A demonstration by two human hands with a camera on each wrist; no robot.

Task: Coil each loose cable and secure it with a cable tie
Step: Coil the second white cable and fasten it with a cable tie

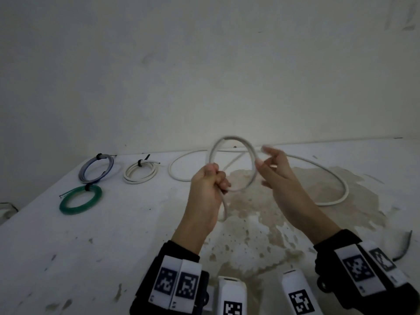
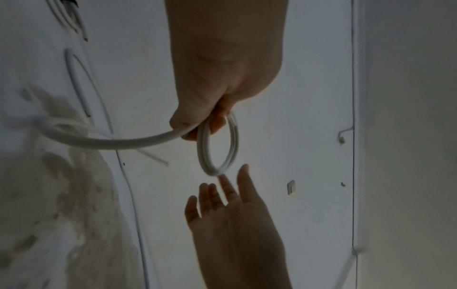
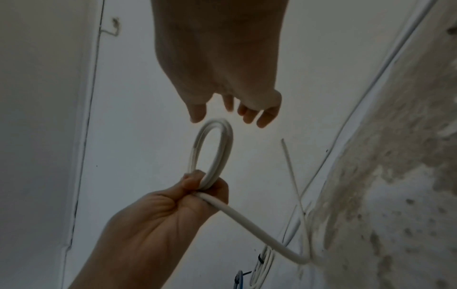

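A long white cable (image 1: pixel 341 178) lies in wide curves on the white table (image 1: pixel 113 235). My left hand (image 1: pixel 210 180) grips a small loop of that cable (image 1: pixel 233 164) above the table, fingers curled round where the turns meet. The loop shows as about two turns in the left wrist view (image 2: pixel 219 144) and the right wrist view (image 3: pixel 212 150). My right hand (image 1: pixel 270 164) hovers just right of the loop with fingers spread and relaxed, holding nothing. Its fingertips (image 2: pixel 223 187) sit close to the loop's far edge; contact is unclear.
Three coiled, tied cables lie at the left: a blue-grey one (image 1: pixel 96 169), a white one (image 1: pixel 140 172) and a green one (image 1: pixel 80 200). A brown stain (image 1: pixel 261 212) covers the table's middle. A dark strip (image 1: pixel 403 248) lies at the right edge. The wall stands behind.
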